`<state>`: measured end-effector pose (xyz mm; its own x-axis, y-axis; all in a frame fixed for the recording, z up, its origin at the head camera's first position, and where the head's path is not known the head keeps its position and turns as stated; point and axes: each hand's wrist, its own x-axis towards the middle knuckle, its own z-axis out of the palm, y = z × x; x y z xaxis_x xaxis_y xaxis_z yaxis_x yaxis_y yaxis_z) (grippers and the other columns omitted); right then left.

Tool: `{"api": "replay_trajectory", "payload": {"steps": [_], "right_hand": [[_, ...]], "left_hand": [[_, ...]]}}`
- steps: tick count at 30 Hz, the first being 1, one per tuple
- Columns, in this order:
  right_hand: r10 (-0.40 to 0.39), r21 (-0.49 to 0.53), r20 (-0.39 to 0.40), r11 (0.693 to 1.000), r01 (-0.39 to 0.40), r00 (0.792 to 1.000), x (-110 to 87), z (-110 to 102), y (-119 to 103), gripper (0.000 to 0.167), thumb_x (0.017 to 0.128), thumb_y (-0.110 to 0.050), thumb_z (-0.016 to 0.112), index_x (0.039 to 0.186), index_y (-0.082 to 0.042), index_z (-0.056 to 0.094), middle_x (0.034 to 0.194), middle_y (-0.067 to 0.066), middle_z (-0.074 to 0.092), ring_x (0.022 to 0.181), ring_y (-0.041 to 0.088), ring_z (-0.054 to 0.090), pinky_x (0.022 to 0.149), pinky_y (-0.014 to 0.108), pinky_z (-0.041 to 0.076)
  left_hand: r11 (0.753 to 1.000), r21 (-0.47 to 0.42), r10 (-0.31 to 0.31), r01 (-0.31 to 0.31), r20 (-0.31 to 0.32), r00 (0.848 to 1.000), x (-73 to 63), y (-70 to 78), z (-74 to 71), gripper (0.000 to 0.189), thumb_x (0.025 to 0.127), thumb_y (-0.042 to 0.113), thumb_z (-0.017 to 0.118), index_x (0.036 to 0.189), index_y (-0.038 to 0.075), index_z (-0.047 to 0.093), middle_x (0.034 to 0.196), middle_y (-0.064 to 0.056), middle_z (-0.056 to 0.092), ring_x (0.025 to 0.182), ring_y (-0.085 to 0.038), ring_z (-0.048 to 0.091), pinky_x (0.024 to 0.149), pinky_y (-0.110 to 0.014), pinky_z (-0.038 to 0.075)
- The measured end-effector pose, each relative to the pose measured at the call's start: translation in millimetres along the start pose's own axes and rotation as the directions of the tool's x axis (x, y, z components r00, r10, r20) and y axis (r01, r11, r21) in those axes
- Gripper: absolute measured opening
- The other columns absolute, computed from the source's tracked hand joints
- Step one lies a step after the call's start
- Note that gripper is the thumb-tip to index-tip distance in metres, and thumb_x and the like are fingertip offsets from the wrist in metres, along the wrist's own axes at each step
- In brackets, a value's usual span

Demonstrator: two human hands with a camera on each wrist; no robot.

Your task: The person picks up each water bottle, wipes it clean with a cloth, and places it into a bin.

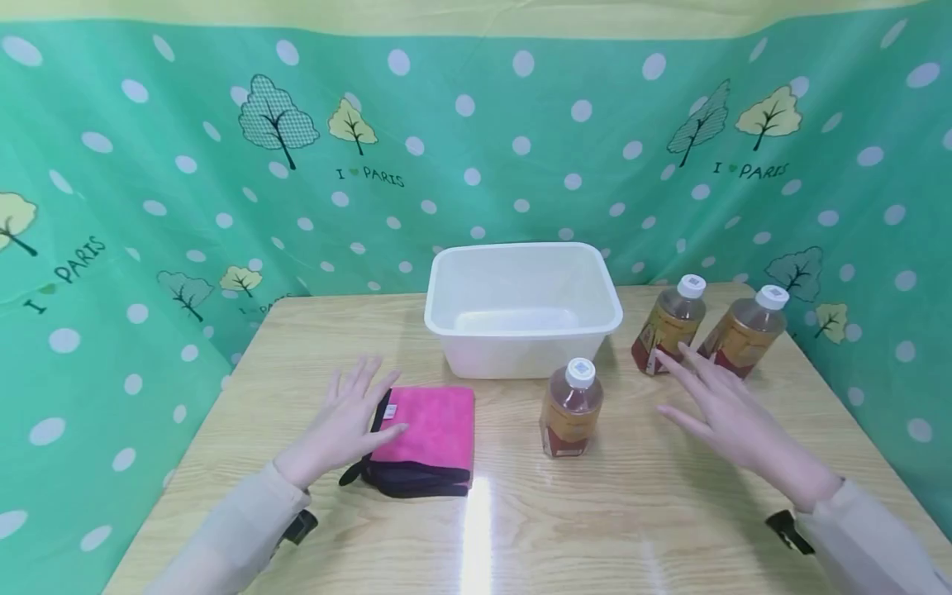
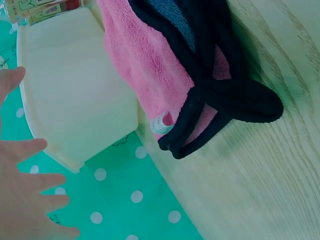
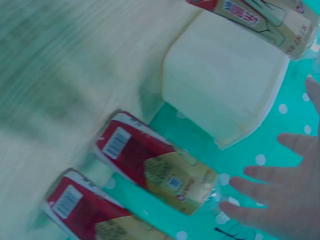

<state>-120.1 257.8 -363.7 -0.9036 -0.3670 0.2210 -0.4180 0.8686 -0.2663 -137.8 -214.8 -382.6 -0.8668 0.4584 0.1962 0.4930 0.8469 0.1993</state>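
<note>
My left hand hovers with spread fingers by the left edge of a folded pink cloth with black trim, holding nothing. In the left wrist view the cloth shows a black loop and a small white tag. On the other side, my right hand has its fingers spread and grips nothing. It is nearest to two bottles, one bottle with a white cap and another bottle to its right, both partly behind the fingers. A third bottle stands upright between the hands.
A white plastic tub stands at the back middle of the wooden table, behind the third bottle. Green dotted fabric with printed trees hangs behind the table and along both sides.
</note>
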Motion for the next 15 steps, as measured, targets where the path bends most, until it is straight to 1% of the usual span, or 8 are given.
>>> {"api": "replay_trajectory", "payload": {"steps": [3, 6, 9, 12, 15], "right_hand": [[-0.01, 0.014, 0.011, 1.0, 0.01, 1.0, 5.7, -5.7, -7.8, 0.066, 0.085, -0.036, 0.055, 0.139, -0.016, 0.025, 0.136, 0.027, 0.027, 0.116, 0.048, 0.032, 0.091, 0.062, 0.027], [-0.01, 0.03, 0.024, 1.0, 0.009, 1.0, 12.1, -11.7, -16.6, 0.062, 0.085, -0.036, 0.056, 0.137, -0.012, 0.031, 0.134, 0.025, 0.031, 0.115, 0.046, 0.034, 0.09, 0.062, 0.03], [-0.011, 0.059, 0.031, 0.998, 0.01, 0.999, 17.8, -17.4, -24.9, 0.057, 0.085, -0.035, 0.056, 0.132, -0.008, 0.038, 0.131, 0.023, 0.037, 0.115, 0.042, 0.037, 0.091, 0.061, 0.031], [-0.007, 0.121, 0.046, 0.993, 0.001, 0.999, 22.9, -22.4, -32.8, 0.054, 0.085, -0.036, 0.054, 0.13, -0.008, 0.041, 0.129, 0.02, 0.041, 0.116, 0.039, 0.038, 0.091, 0.059, 0.033], [-0.016, 0.191, 0.05, 0.982, 0.006, 0.999, 27.7, -25.0, -40.0, 0.051, 0.086, -0.035, 0.054, 0.128, -0.009, 0.044, 0.127, 0.017, 0.044, 0.116, 0.036, 0.039, 0.091, 0.057, 0.036]], "left_hand": [[1.0, -0.013, 0.028, -0.028, -0.027, 0.999, 0.2, 2.0, 0.5, 0.071, 0.076, 0.044, 0.062, 0.13, 0.003, 0.04, 0.137, -0.023, 0.029, 0.127, -0.041, 0.019, 0.1, -0.063, 0.007], [0.998, -0.021, 0.051, -0.052, -0.052, 0.997, 0.2, 3.5, 1.2, 0.066, 0.076, 0.038, 0.064, 0.126, 0.002, 0.043, 0.132, -0.023, 0.036, 0.124, -0.04, 0.026, 0.101, -0.061, 0.012], [0.996, -0.027, 0.087, -0.089, -0.084, 0.993, 0.8, 4.7, 2.7, 0.06, 0.076, 0.033, 0.065, 0.124, 0.002, 0.046, 0.127, -0.022, 0.043, 0.12, -0.038, 0.034, 0.101, -0.058, 0.02], [0.992, -0.034, 0.12, -0.125, -0.121, 0.985, 1.4, 6.2, 5.3, 0.054, 0.076, 0.029, 0.066, 0.12, 0.002, 0.05, 0.121, -0.02, 0.048, 0.114, -0.037, 0.042, 0.097, -0.055, 0.03], [0.988, -0.04, 0.14, -0.147, -0.142, 0.98, 1.6, 7.6, 8.7, 0.049, 0.076, 0.026, 0.066, 0.117, 0.002, 0.054, 0.118, -0.018, 0.052, 0.109, -0.035, 0.047, 0.092, -0.053, 0.036]]}}
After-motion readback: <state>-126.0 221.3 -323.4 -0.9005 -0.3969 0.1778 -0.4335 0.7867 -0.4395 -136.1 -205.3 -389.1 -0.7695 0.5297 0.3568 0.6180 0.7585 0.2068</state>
